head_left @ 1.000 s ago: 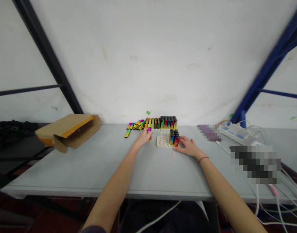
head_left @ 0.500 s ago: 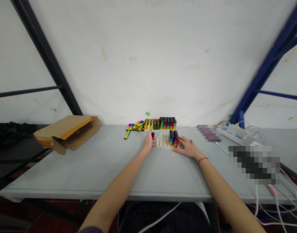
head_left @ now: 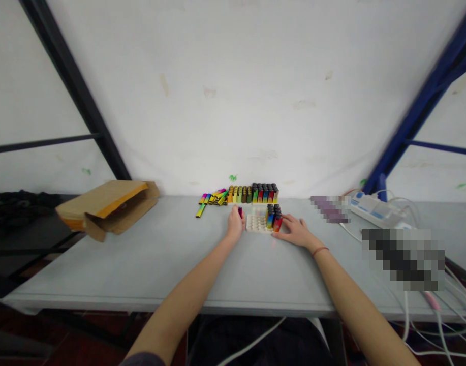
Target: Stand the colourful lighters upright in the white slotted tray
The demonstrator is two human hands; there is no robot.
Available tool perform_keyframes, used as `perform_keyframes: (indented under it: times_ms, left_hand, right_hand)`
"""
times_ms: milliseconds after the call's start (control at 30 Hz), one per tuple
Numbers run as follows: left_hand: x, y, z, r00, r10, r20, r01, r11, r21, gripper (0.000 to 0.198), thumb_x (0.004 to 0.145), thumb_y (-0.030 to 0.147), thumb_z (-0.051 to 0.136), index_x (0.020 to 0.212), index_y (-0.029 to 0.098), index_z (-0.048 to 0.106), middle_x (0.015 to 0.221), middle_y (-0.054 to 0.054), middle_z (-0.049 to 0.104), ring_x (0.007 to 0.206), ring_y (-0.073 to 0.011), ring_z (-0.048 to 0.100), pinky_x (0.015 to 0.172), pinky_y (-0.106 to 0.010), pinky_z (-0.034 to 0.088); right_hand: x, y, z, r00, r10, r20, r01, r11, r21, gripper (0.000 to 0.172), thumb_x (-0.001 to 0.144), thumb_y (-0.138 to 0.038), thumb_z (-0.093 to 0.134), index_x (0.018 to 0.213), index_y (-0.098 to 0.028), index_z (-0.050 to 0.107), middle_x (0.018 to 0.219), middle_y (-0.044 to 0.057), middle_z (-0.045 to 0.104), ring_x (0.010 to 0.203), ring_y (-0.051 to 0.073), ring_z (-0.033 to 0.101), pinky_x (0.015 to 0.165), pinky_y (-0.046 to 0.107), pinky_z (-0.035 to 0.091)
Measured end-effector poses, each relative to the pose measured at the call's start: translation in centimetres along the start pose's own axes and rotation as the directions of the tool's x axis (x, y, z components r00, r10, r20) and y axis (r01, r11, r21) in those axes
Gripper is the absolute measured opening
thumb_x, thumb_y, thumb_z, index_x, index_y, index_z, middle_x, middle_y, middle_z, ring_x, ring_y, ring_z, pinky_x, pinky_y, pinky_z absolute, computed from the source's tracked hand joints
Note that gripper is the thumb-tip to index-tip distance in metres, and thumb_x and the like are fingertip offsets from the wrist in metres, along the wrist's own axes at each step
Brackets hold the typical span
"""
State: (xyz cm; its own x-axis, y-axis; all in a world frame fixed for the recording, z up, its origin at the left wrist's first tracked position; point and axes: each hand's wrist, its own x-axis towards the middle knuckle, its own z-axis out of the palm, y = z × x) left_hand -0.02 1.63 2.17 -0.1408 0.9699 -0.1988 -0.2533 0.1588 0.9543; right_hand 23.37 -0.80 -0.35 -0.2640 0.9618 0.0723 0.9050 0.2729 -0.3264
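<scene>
The white holed tray (head_left: 254, 224) rests on the table (head_left: 263, 274); upright black-topped lighters (head_left: 274, 217) occupy its right end, its left holes being bare; the left hand (head_left: 236, 223), just beside the tray's left edge, is curled around a purple-topped tube (head_left: 240, 212), the lower part hidden; the right hand (head_left: 294, 231) lies at the tray's right end, fingers spread, thumb near its front corner; whether it presses cannot be told; behind the tray stand a dark-topped block (head_left: 265, 194) and a yellow block (head_left: 239, 194); the loose pile (head_left: 215, 197) lies behind and left of the tray; the cardboard box (head_left: 106, 206) sits well left.
</scene>
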Motion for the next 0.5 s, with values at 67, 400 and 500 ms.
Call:
perform_keyframes:
  times_ms: [67, 400, 500]
  left_hand:
    - [0.04, 0.06, 0.0, 1.0, -0.008, -0.002, 0.008, 1.0, 0.001, 0.046, 0.098, 0.048, 0.028, 0.059, 0.023, 0.036, 0.042, 0.008, 0.026, 0.035, -0.0086, 0.022, 0.038, -0.02, 0.019]
    - [-0.03, 0.0, -0.04, 1.0, 0.005, 0.012, -0.004, 1.0, -0.005, 0.039, 0.097, 0.037, 0.027, 0.061, 0.023, 0.036, 0.042, 0.007, 0.027, 0.035, -0.0083, 0.022, 0.038, -0.019, 0.018]
    - [0.21, -0.08, -0.08, 1.0, -0.002, 0.017, 0.002, 1.0, -0.022, 0.045, 0.098, 0.05, 0.028, 0.063, 0.023, 0.037, 0.043, 0.009, 0.026, 0.035, -0.0079, 0.021, 0.038, -0.019, 0.017]
  right_hand:
    - [-0.03, -0.03, -0.03, 1.0, -0.006, -0.002, 0.006, 1.0, -0.001, 0.068, 0.089, -0.065, 0.06, 0.146, -0.028, 0.056, 0.16, 0.014, 0.045, 0.148, 0.04, 0.038, 0.119, 0.073, 0.02]
    - [-0.06, -0.1, -0.06, 1.0, 0.006, 0.007, -0.006, 1.0, 0.004, 0.069, 0.089, -0.063, 0.061, 0.147, -0.027, 0.054, 0.161, 0.014, 0.043, 0.149, 0.04, 0.036, 0.119, 0.073, 0.018]
    - [-0.1, -0.19, -0.12, 1.0, -0.001, 0.006, 0.001, 1.0, 0.007, 0.069, 0.089, -0.063, 0.061, 0.147, -0.027, 0.054, 0.161, 0.015, 0.043, 0.148, 0.04, 0.036, 0.118, 0.074, 0.018]
